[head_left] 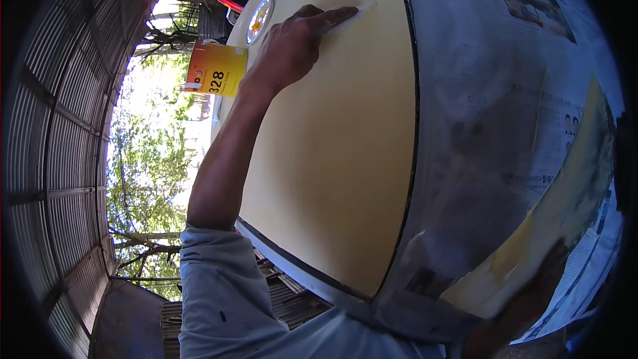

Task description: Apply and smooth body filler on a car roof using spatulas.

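Observation:
My left hand [289,50] reaches up over a curved cream-coloured vehicle panel [332,146]. Its fingers are closed around a thin greyish spreader [335,20], mostly hidden by them, which lies against the panel at a pale smear of putty [362,10]. At the lower right, my right hand [538,282] is in shadow and grips a broad flat board [575,189]. Cream putty [508,266] coats part of that board. Beside my left wrist stands an orange-and-yellow can [216,70], with a round silver-rimmed lid [259,21] lying farther along the panel.
Newspaper and clear plastic sheeting [478,113] cover the surface right of the panel's dark edge [415,126]. A dark vehicle with a red light [227,1] stands at the far end. Corrugated metal sheeting [66,93] and trees [146,166] fill the left side.

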`<state>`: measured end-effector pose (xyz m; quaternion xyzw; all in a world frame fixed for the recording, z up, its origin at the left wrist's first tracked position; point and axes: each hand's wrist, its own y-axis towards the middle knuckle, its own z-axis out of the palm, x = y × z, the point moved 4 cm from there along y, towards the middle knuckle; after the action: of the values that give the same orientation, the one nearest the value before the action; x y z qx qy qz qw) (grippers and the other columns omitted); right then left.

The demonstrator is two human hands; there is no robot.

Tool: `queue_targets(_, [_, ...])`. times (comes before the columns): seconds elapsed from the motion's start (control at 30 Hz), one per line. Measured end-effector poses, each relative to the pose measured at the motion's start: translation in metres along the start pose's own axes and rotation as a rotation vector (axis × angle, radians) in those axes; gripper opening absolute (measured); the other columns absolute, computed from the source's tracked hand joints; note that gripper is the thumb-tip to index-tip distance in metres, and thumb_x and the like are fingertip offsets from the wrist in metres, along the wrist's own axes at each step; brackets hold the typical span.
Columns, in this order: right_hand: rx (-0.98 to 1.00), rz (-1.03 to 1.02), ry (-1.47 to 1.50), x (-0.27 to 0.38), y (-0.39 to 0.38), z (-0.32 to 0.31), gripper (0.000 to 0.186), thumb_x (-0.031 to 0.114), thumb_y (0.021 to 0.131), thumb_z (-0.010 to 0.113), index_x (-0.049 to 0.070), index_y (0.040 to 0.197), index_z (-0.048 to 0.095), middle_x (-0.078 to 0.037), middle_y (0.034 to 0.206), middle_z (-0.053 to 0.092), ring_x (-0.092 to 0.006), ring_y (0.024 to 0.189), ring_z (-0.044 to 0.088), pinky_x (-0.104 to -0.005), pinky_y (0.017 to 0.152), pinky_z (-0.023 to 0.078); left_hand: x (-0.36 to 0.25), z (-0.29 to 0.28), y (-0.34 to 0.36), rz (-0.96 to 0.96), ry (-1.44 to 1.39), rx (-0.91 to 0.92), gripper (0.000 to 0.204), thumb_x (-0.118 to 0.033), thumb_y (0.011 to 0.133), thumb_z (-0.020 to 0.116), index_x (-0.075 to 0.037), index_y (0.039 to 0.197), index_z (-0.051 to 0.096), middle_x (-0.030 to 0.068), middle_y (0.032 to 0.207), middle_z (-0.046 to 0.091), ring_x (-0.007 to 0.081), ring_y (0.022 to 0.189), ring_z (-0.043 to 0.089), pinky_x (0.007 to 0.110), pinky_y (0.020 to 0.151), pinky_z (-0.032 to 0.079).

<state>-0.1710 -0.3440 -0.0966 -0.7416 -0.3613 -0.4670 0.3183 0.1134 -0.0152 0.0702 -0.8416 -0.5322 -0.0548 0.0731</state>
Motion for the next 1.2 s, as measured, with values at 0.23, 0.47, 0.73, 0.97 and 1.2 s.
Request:
queue_targets(0.23, [0.097,-0.271,0.036,0.019,-0.001,-0.005,0.055,0.031,0.097,0.039,-0.007,0.136,0.043,-0.022,0.138,0.048,-0.0377,0.131,0.042,-0.0451,0.109,0.033,-0.043,-0.005,-0.052,-0.054,0.023,-0.006,0.061,0.01,0.079,0.054,-0.025,0.128,0.058,0.0097,0.12,0.061,0.0329,0.096,0.066,0.04,0.083,0.055])
queue_targets(0.47, [0.106,-0.479,-0.449,0.052,-0.003,0.003,0.059,0.036,0.096,0.032,-0.005,0.136,0.044,-0.022,0.136,0.05,-0.0399,0.128,0.045,-0.0472,0.107,0.036,-0.09,-0.003,-0.116,-0.105,0.077,0.032,0.065,0.008,0.074,0.059,-0.031,0.126,0.059,0.0091,0.117,0.059,0.0314,0.093,0.066,0.041,0.076,0.057])
queue_targets(0.73, [0.095,-0.503,-0.288,0.059,-0.001,0.007,0.052,0.023,0.091,0.05,0.0,0.137,0.046,-0.019,0.136,0.051,-0.0371,0.127,0.047,-0.0463,0.104,0.041,-0.147,0.0,-0.188,-0.178,0.121,0.106,0.071,0.006,0.065,0.064,-0.032,0.125,0.059,0.0103,0.121,0.051,0.0309,0.105,0.062,0.041,0.078,0.057])
queue_targets(0.97, [0.092,-0.533,-0.312,0.06,-0.002,0.012,0.054,0.033,0.097,0.034,-0.003,0.135,0.047,-0.017,0.134,0.054,-0.0341,0.127,0.047,-0.0443,0.108,0.035,-0.169,0.007,-0.235,-0.159,0.109,0.078,0.068,-0.001,0.065,0.068,-0.03,0.126,0.059,0.0151,0.123,0.049,0.0359,0.108,0.06,0.043,0.081,0.057])
queue_targets(1.2, [0.253,-0.325,-0.227,0.025,0.002,0.033,0.041,0.008,0.097,0.037,0.001,0.137,0.047,-0.023,0.136,0.049,-0.0403,0.126,0.045,-0.042,0.109,0.034,-0.168,-0.037,-0.256,-0.14,-0.037,0.447,0.061,-0.015,0.073,0.073,-0.035,0.129,0.056,0.0158,0.126,0.052,0.0329,0.119,0.055,0.045,0.092,0.052])
